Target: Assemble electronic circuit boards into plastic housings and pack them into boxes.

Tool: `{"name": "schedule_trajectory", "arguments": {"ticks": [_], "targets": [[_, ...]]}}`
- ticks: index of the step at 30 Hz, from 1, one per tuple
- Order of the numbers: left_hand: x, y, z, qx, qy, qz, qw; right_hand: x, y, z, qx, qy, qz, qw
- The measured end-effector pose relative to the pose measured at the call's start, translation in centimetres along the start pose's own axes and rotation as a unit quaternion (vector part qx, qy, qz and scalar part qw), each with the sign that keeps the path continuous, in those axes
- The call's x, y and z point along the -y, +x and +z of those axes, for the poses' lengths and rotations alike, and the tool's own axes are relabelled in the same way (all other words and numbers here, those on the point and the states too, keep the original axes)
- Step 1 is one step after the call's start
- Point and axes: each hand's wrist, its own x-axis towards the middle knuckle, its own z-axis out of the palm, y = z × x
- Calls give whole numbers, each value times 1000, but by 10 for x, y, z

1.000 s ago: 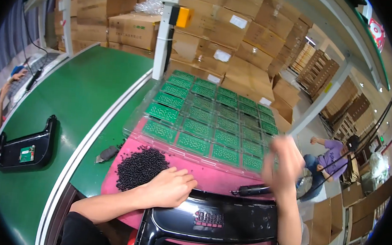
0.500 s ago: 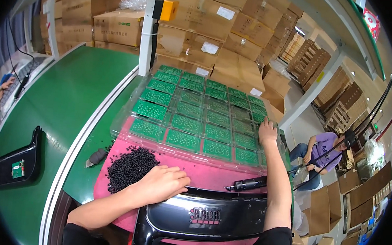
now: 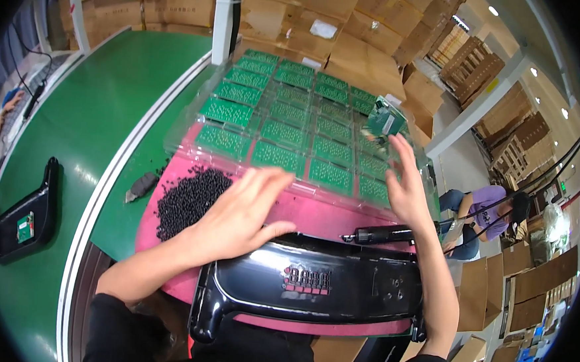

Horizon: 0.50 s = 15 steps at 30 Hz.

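Observation:
My left hand (image 3: pixel 245 208) is open, thumb apart, over the back edge of a glossy black plastic housing (image 3: pixel 364 278) with small rectangular cut-outs. Beside it lies a heap of small black pieces (image 3: pixel 185 204), probably screws. My right hand (image 3: pixel 409 188) has its fingers spread above the near right part of a clear plastic tray (image 3: pixel 283 180). Just beyond its fingertips a green circuit board (image 3: pixel 385 120) stands tilted, apparently off the tray; whether a finger touches it I cannot tell. Rows of green circuit boards (image 3: pixel 278 155) fill the tray.
A black electric screwdriver (image 3: pixel 383 234) lies behind the housing, near my right forearm. Another black housing (image 3: pixel 28 221) with a board inside rests on the green table (image 3: pixel 107 136) at left. Cardboard boxes (image 3: pixel 370 60) stand behind. A person in purple (image 3: pixel 484 209) sits at right.
My right hand has come back from the tray's far right, and a board now stands tilted beyond it. My left hand has risen off the housing, its thumb spread. The view has tilted downward.

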Motion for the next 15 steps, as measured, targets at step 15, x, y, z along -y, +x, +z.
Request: {"name": "schedule_trajectory", "arguments": {"ticks": [15], "targets": [[-35, -6, -12, 502, -439, -82, 740, 117, -152, 17, 13, -44, -46, 998]]}}
